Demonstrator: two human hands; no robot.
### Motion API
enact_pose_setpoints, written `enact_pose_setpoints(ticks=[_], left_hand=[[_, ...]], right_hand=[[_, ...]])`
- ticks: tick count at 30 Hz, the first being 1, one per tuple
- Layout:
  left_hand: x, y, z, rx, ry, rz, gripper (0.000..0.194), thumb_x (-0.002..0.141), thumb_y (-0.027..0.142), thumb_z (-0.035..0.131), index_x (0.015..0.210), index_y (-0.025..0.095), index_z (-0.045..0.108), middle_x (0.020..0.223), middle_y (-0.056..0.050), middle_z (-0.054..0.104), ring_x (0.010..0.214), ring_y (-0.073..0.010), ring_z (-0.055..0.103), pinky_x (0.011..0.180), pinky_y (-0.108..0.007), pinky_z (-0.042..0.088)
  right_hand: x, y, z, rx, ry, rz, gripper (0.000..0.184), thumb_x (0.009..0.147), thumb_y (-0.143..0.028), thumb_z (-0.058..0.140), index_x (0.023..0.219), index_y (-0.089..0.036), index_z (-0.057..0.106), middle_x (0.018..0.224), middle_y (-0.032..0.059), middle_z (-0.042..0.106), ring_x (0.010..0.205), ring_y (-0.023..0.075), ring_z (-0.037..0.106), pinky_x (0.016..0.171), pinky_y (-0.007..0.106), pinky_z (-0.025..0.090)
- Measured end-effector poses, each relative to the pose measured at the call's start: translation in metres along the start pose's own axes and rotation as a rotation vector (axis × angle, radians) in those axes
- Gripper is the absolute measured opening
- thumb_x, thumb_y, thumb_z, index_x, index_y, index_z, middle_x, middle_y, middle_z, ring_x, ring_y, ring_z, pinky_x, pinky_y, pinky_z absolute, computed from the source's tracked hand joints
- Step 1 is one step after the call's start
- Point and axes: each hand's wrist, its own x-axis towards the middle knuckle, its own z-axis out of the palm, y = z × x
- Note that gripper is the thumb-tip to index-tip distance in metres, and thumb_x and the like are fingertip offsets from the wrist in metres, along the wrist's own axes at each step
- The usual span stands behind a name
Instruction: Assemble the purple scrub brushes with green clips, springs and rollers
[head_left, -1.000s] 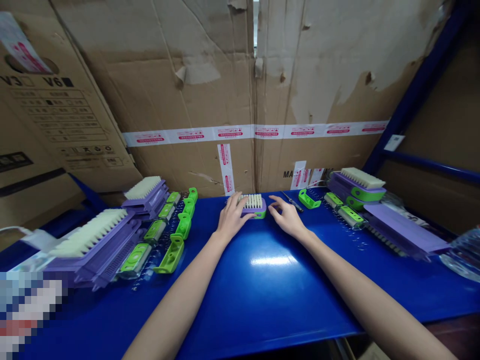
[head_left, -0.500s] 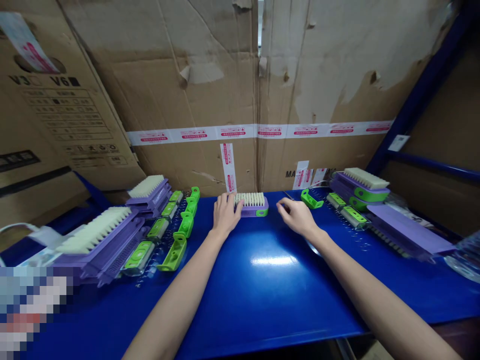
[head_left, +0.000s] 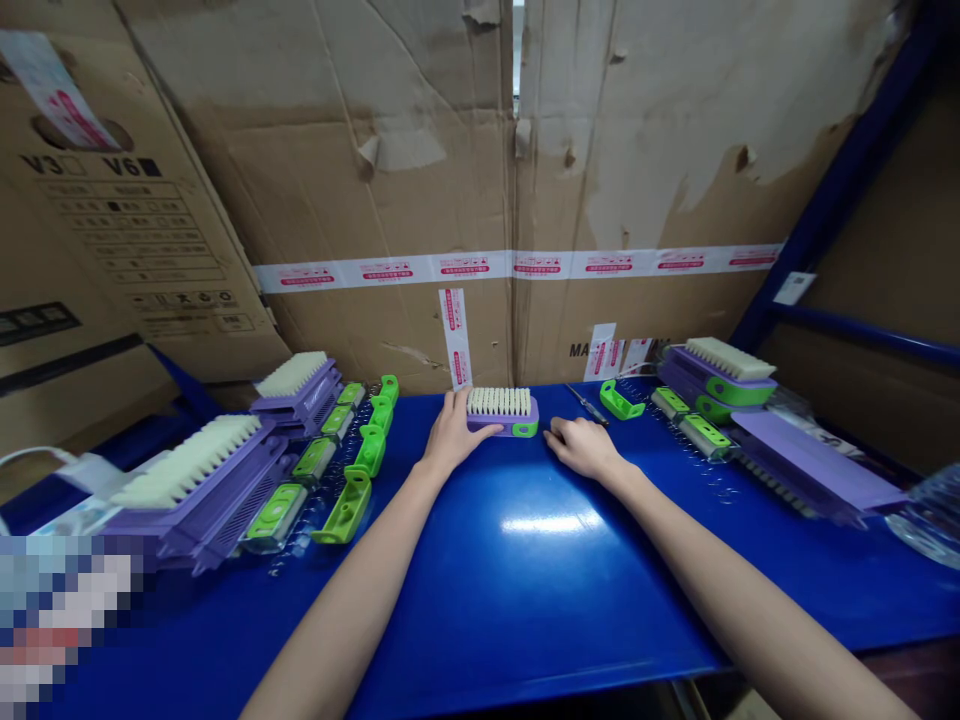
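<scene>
A purple brush [head_left: 500, 428] with pale bristles and a green end piece lies bristles up at the back middle of the blue table. My left hand [head_left: 450, 435] grips its left end, thumb along the front and fingers around the far side. Just right of the green end, my right hand [head_left: 581, 447] rests low over the table with curled fingers, apart from the brush. Whether anything small is inside those fingers is hidden. Behind the right hand lies a thin screwdriver [head_left: 588, 404], and beside it a loose green bracket [head_left: 622, 400].
Purple brush bodies [head_left: 191, 480] are stacked at left, beside green-topped clear parts [head_left: 276, 515], springs and a row of green brackets [head_left: 349, 508]. On the right stand more brushes [head_left: 739, 375] and a purple panel [head_left: 817, 465]. Cardboard [head_left: 375, 200] walls the back.
My right hand has moved slightly left and down, closer to the brush, uncovering the screwdriver. The left thumb has come down from the bristles to the brush's front side.
</scene>
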Motion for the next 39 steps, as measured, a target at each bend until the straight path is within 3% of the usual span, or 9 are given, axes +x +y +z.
enact_pose_setpoints(ticks=[8, 13, 18, 22, 25, 33, 39], left_hand=[[0.001, -0.001, 0.004, 0.103, 0.047, 0.040, 0.083, 0.069, 0.052, 0.070, 0.134, 0.018, 0.032, 0.126, -0.015, 0.049, 0.121, -0.0319, 0.048, 0.098, -0.047, 0.042], [0.002, -0.003, 0.005, 0.061, -0.005, 0.020, 0.087, 0.070, 0.051, 0.069, 0.138, 0.017, 0.025, 0.129, -0.018, 0.049, 0.120, -0.0321, 0.050, 0.096, -0.047, 0.043], [0.002, -0.002, 0.004, 0.060, -0.011, 0.022, 0.087, 0.071, 0.050, 0.068, 0.138, 0.016, 0.025, 0.129, -0.018, 0.049, 0.121, -0.0325, 0.050, 0.098, -0.047, 0.042], [0.001, 0.000, 0.003, 0.076, -0.034, 0.015, 0.086, 0.073, 0.051, 0.066, 0.138, 0.015, 0.025, 0.130, -0.019, 0.049, 0.122, -0.0321, 0.048, 0.100, -0.047, 0.041], [0.001, -0.001, 0.003, 0.081, -0.039, 0.016, 0.085, 0.073, 0.052, 0.065, 0.138, 0.015, 0.025, 0.131, -0.019, 0.047, 0.123, -0.0328, 0.047, 0.100, -0.048, 0.040], [0.001, -0.003, 0.005, 0.079, -0.023, 0.038, 0.084, 0.074, 0.053, 0.064, 0.138, 0.016, 0.025, 0.134, -0.019, 0.045, 0.126, -0.0328, 0.044, 0.100, -0.048, 0.040], [0.001, -0.003, 0.005, 0.083, -0.027, 0.043, 0.085, 0.073, 0.053, 0.065, 0.138, 0.016, 0.025, 0.133, -0.019, 0.046, 0.126, -0.0326, 0.044, 0.099, -0.047, 0.040]], right_hand=[[-0.012, 0.003, -0.025, 0.186, -0.021, -0.076, 0.022, 0.090, -0.038, 0.046, 0.096, -0.022, 0.060, 0.083, 0.0050, 0.069, 0.074, 0.0188, 0.064, 0.057, 0.025, 0.034], [-0.028, 0.019, -0.043, 0.202, 0.043, -0.077, 0.025, 0.090, -0.038, 0.046, 0.105, -0.023, 0.059, 0.085, 0.0033, 0.069, 0.073, 0.0166, 0.063, 0.057, 0.024, 0.035], [-0.047, 0.061, -0.046, -0.003, 0.134, 0.129, 0.028, 0.089, -0.036, 0.045, 0.109, -0.022, 0.058, 0.098, 0.0071, 0.068, 0.083, 0.0217, 0.063, 0.058, 0.027, 0.037], [-0.060, 0.101, -0.045, -0.135, 0.184, 0.349, 0.026, 0.088, -0.032, 0.044, 0.106, -0.021, 0.059, 0.097, 0.0103, 0.065, 0.078, 0.0233, 0.063, 0.056, 0.028, 0.036], [-0.067, 0.121, -0.044, -0.167, 0.167, 0.423, 0.023, 0.086, -0.027, 0.044, 0.099, -0.019, 0.061, 0.094, 0.0126, 0.065, 0.073, 0.0246, 0.062, 0.053, 0.029, 0.034], [-0.066, 0.132, -0.034, -0.183, 0.107, 0.435, 0.027, 0.075, -0.012, 0.046, 0.095, -0.019, 0.062, 0.091, 0.0142, 0.066, 0.068, 0.0240, 0.061, 0.051, 0.028, 0.031], [-0.062, 0.132, -0.031, -0.183, 0.112, 0.468, 0.029, 0.073, -0.012, 0.049, 0.100, -0.016, 0.059, 0.088, 0.0152, 0.064, 0.067, 0.0244, 0.060, 0.054, 0.029, 0.034]])
